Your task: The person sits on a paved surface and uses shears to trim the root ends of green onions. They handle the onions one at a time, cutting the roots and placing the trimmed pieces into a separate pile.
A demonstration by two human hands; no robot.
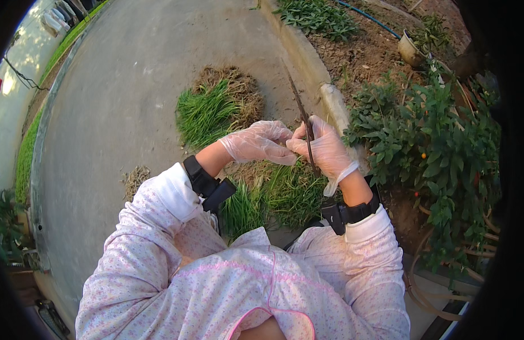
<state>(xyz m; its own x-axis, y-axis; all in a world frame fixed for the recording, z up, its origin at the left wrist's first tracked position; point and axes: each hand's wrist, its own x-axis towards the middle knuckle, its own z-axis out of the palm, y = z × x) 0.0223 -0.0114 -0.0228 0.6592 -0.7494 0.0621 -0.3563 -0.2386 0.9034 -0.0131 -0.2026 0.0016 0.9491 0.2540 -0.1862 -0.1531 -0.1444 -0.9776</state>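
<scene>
My left hand (262, 142) and my right hand (323, 148), both in clear plastic gloves, meet at the fingertips above cut grass-like greens. In my right hand is a long, thin, dark tool or stick (303, 114), pointing up and away from me; its exact kind is unclear. Whether my left fingers pinch a small stem cannot be told. Below the hands lie loose green bunches (293, 195), with more long green leaves (243, 210) beside them. Beyond my left hand, a bundle of greens (206, 110) with brown roots (245, 93) rests on the concrete.
A small dry heap (136, 180) lies on the concrete ground (113, 106) to the left. At right, a low concrete curb (306, 55) borders soil with leafy bushes (432, 157), a plant pot (410, 49) and a blue hose (370, 19).
</scene>
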